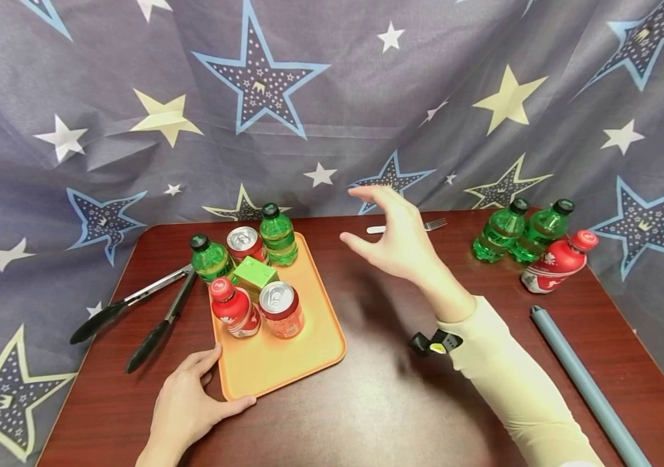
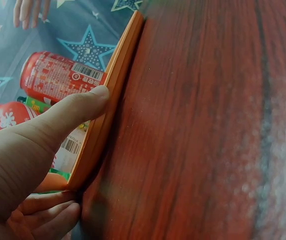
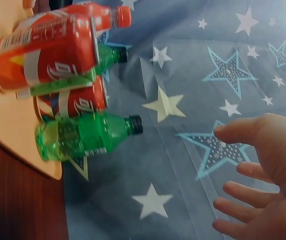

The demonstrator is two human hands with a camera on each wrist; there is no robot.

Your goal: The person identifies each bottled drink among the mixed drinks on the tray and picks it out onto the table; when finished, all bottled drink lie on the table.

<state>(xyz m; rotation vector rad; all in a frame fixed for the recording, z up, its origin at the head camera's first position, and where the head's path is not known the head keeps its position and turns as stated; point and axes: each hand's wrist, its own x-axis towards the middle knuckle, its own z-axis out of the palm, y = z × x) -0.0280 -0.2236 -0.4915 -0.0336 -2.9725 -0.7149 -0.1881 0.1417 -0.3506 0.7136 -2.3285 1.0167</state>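
Note:
My left hand (image 1: 185,399) holds the near-left corner of an orange tray (image 1: 314,350), thumb against the front rim and fingers at the left side. On the tray are a red bottle (image 1: 237,314), a near red can (image 1: 283,316), a far red can (image 1: 245,242), a small green box (image 1: 254,275) and two green bottles, one at the left (image 1: 210,261) and one at the far right corner (image 1: 279,240). To the right of the tray, my right hand (image 1: 398,240) hovers above the table with thumb and fingers spread apart, holding nothing.
Black-handled tongs (image 1: 159,318) lie left of the tray. Behind my right hand is a white-handled fork (image 1: 435,224). Two green bottles (image 1: 501,230) and a tilted red bottle (image 1: 556,263) stand at the back right, with a grey rod (image 1: 585,383) in front. A star-patterned cloth (image 1: 343,97) hangs behind.

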